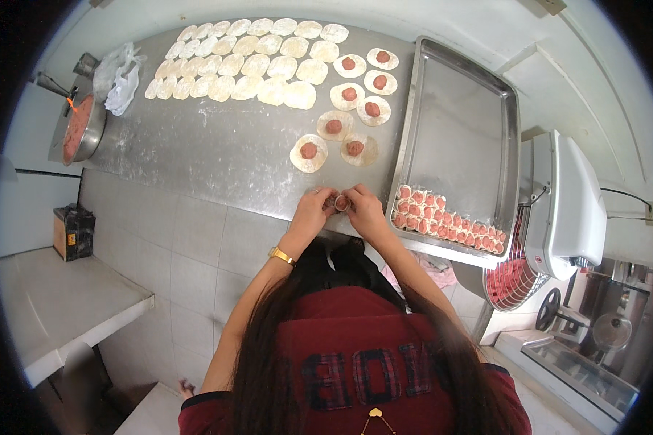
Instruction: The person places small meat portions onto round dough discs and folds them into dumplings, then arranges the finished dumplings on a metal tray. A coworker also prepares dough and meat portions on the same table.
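Observation:
Between my two hands is a small dumpling [342,203], its pale wrapper gathered around pink meat filling that shows at the top. The fingers of my left hand [313,210] pinch it from the left, a gold watch on that wrist. From the other side my right hand [365,208] pinches its edge. Just beyond lie several round wrappers, each topped with a ball of meat, such as the near-left filled wrapper [308,151] and the one beside it [355,149]. To the right, a metal tray [406,138] holds rows of finished open-topped dumplings [450,221] at its near end.
Rows of plain wrappers [247,67] cover the far part of the steel table [196,138]. At the far left stands a metal bowl of meat filling [81,130], near a plastic bag [123,80]. A white mixer [562,203] stands right of the tray.

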Demonstrator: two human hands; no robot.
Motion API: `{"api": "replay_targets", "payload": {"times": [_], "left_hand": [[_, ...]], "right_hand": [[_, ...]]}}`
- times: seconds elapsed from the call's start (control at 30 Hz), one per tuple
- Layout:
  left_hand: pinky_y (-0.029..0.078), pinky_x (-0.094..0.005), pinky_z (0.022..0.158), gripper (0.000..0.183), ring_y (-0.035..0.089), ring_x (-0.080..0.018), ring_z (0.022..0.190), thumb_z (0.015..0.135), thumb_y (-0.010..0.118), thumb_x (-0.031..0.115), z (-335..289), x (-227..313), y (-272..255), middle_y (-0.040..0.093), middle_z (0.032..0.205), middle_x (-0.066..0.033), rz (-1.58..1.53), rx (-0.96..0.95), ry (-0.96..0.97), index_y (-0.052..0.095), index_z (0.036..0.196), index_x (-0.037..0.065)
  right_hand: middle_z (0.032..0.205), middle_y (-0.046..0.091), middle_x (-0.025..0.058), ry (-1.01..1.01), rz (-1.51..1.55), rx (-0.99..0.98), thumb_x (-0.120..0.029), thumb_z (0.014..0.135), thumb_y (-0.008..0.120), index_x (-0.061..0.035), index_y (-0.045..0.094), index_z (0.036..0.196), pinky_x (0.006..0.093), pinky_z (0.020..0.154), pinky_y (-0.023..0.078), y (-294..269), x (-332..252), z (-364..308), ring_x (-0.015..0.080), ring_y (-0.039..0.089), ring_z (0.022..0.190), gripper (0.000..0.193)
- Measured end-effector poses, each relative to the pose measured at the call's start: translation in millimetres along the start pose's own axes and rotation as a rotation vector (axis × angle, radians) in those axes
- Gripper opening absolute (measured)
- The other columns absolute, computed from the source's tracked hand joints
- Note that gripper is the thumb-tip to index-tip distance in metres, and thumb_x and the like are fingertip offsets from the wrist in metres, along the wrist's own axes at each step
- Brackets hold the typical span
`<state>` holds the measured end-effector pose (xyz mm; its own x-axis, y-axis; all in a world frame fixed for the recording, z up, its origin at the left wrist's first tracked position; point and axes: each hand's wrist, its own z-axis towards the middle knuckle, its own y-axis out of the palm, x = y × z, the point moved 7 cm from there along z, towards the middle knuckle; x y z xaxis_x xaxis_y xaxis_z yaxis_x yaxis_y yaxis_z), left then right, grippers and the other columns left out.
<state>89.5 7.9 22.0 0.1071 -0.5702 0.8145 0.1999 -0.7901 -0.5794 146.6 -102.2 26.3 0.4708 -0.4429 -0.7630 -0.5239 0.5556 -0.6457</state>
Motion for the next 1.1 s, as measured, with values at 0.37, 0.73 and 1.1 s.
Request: {"api": "replay_targets", "payload": {"times": [0.37, 0.73, 1.1], "left_hand": [[0.052, -0.0363, 0.071, 0.032, 0.063, -0.0308, 0.083, 0.069, 0.069, -0.002, -4.0, -6.5, 0.7, 0.062, 0.090, -0.0150, -0.035, 0.056, -0.039, 0.059, 0.099, 0.002], [0.048, -0.0372, 0.069, 0.028, 0.058, -0.0279, 0.075, 0.073, 0.069, 0.006, -2.6, -59.9, -56.8, 0.057, 0.087, -0.0165, 0.174, 0.443, -0.195, 0.058, 0.098, -0.001], [0.048, -0.0386, 0.073, 0.025, 0.060, -0.0297, 0.080, 0.075, 0.069, 0.014, 27.6, -64.1, -58.6, 0.059, 0.093, -0.0149, 0.276, 0.463, -0.363, 0.060, 0.094, -0.001]], "right_hand": [[0.094, 0.056, 0.0168, -0.008, -0.028, -0.023, 0.000, 0.074, 0.056, -0.0035, 0.061, 0.096, 0.0451, 0.073, 0.047, 4.0, 0.9, 4.6, 0.0393, 0.057, 0.085, 0.023], [0.092, 0.058, 0.0138, -0.087, -0.006, -0.037, 0.000, 0.072, 0.056, -0.0037, 0.063, 0.097, 0.0405, 0.075, 0.048, -15.6, -9.5, 4.5, 0.0335, 0.059, 0.084, 0.026], [0.091, 0.062, 0.0141, 0.385, -0.252, 0.341, -0.001, 0.067, 0.062, -0.0086, 0.067, 0.099, 0.0390, 0.074, 0.050, -202.6, 131.8, -55.2, 0.0325, 0.062, 0.083, 0.033]]}}
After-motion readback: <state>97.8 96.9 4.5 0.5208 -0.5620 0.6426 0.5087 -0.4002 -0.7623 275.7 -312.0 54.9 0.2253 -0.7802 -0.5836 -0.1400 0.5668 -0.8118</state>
